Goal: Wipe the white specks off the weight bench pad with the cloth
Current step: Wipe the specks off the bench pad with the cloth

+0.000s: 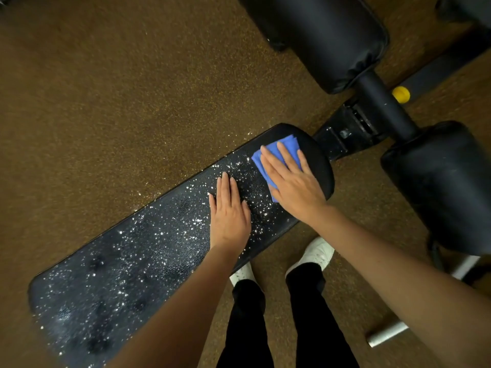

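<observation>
A black weight bench pad [148,261] is seen from above, strewn with white specks [170,229] over most of its length. A folded blue cloth [285,147] is pressed flat against the pad near its rounded end, where the frame joins it, under the right hand [289,179], whose fingers are stretched out straight over the fabric rather than curled round it. The left hand [229,211] is laid palm-down on the pad just beside the cloth, fingers straight and nothing held, squarely among the specks. Only the rounded end of the pad, beyond the cloth, appears clean. The work is judged to be barely begun: the whole stretch from the cloth to the pad's far square end remains to be wiped. Some specks are also seen on the brown floor [106,102] along the pad's edge.
</observation>
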### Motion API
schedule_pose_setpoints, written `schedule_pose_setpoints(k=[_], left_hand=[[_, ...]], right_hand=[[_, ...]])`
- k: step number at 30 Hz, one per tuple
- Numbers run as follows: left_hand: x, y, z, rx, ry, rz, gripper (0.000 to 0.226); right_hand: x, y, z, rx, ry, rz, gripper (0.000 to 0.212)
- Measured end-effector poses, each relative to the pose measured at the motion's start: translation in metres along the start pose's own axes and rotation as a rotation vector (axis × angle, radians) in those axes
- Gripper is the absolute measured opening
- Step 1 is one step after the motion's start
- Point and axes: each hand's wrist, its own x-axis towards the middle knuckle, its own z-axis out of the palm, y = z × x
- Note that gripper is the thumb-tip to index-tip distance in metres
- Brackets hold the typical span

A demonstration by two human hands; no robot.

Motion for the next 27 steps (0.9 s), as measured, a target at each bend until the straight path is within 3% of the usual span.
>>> schedule_pose_setpoints(k=[4, 10, 17, 22, 27], left_hand=[[-0.002, 0.000, -0.002, 0.007, -0.018, -0.005, 0.055], [0.000, -0.001, 0.002, 0.017, -0.020, -0.009, 0.055], [-0.001, -0.004, -0.002, 0.021, -0.027, 0.008, 0.055], [-0.001, -0.009, -0.002, -0.007, -0.022, 0.032, 0.054], [-0.003, -0.010, -0.006, -0.129, 0.048, 0.061, 0.052]], right_hand=[[-0.038, 0.026, 0.003, -0.068, -0.040, -0.143, 0.076], [-0.026, 0.008, 0.000, 0.021, -0.002, 0.186, 0.077], [-0.069, 0.006, 0.010, -0.012, -0.061, 0.018, 0.080], [-0.032, -0.009, -0.005, 0.074, -0.040, 0.284, 0.070], [-0.005, -0.024, -0.007, 0.124, -0.105, 0.177, 0.071]])
